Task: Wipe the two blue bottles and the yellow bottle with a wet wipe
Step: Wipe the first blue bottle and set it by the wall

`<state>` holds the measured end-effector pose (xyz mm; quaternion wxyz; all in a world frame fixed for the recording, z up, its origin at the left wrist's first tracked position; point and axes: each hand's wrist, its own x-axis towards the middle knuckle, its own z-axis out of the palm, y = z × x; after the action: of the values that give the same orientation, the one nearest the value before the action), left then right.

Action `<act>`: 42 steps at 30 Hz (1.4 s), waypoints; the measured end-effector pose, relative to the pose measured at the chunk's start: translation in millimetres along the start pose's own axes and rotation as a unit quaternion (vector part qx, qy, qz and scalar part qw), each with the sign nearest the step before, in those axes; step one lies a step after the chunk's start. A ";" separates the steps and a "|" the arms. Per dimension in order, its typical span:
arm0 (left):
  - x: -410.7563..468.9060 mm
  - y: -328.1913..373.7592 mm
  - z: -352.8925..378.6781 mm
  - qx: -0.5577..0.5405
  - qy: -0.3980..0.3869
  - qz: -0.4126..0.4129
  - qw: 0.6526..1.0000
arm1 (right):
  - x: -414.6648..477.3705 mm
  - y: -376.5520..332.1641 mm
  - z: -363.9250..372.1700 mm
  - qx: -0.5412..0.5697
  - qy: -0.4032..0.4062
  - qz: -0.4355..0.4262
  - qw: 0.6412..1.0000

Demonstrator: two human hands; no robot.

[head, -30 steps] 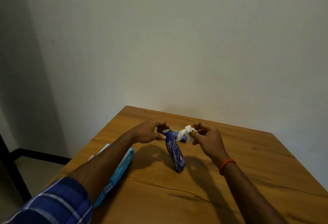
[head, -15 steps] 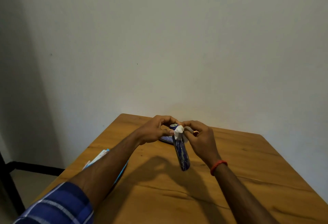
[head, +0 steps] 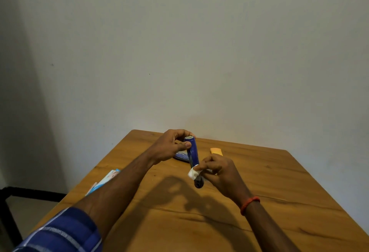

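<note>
A dark blue bottle (head: 193, 153) stands tilted over the wooden table (head: 279, 182). My left hand (head: 171, 148) pinches its top end. My right hand (head: 218, 172) wraps a white wet wipe (head: 193, 173) round the bottle's lower part. A second blue bottle (head: 181, 155) lies on the table behind my left hand, partly hidden. The yellow bottle (head: 216, 151) lies just beyond my right hand, only its far end showing.
A blue and white wet wipe pack (head: 103, 181) lies near the table's left edge, partly under my left forearm. The table's far edge meets a plain wall. A black frame (head: 30, 192) stands on the floor at the left.
My right hand has slid the wipe from the bottle's top down to its lower part. My left hand still holds the top. The yellow bottle has come into view.
</note>
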<state>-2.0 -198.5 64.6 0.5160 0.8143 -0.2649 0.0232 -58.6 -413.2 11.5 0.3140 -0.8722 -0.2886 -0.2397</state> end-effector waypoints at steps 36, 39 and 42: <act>6.2 -2.4 15.6 -0.091 0.071 0.008 0.993 | -9.9 -1.6 -5.3 -0.037 0.026 -0.027 0.999; 6.0 2.5 15.3 -0.101 0.074 0.020 0.992 | 6.2 -9.8 -13.8 -0.031 0.061 -0.045 0.997; 5.5 5.2 13.1 -0.109 0.073 0.025 0.991 | 16.8 -18.3 -19.1 -0.028 0.107 -0.049 0.993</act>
<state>-2.7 -213.7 64.5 0.6193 0.7420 -0.2478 0.0670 -63.0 -408.7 42.2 0.3062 -0.8349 -0.2888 -0.3546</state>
